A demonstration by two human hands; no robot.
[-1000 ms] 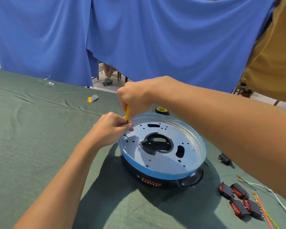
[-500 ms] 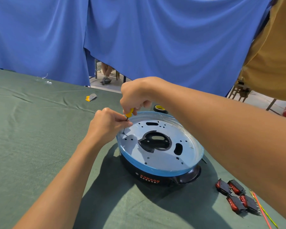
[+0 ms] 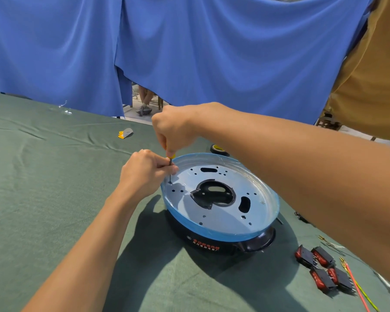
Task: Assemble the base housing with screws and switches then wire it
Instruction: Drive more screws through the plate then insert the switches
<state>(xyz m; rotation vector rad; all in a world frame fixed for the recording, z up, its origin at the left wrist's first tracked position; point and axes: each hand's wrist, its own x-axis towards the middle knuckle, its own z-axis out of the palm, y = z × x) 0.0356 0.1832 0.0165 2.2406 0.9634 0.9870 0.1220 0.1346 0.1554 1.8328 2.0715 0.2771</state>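
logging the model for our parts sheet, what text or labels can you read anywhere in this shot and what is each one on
Black base housing, front wall: two rows of red print beside a small round mark, too small and blurred to read.
Tape roll behind the housing: no legible text.
Yellow and grey scrap on the green cloth: marks too small to read.
Rocker switches: no readable marking.

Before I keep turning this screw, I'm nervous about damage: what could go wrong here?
The screwdriver tip sits at a hole near the plate edge; a slip could jab your left hand pinching the shaft. The wires and switches lie under your right forearm and could get swept away.
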